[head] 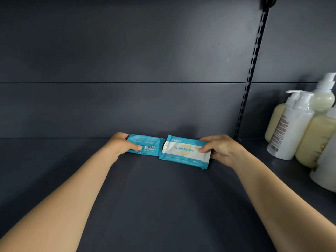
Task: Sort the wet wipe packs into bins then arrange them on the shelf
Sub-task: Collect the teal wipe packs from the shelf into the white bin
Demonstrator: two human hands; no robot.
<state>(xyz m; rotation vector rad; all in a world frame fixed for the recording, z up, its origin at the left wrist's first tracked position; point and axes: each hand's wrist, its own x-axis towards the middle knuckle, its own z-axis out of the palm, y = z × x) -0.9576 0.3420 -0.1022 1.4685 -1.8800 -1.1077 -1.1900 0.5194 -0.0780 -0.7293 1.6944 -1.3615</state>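
Teal and white wet wipe packs, two of them, end to end at the back of the dark grey shelf (163, 197), just touching at their inner ends. Barcode-side pack (145, 146) pinched at its outer end by the left hand (121, 143), thumb on top. Printed-face pack (185, 151) (tilted slightly) pinched by the right hand (221, 149). Pump bottles (291, 128) crowded at far right, well apart.
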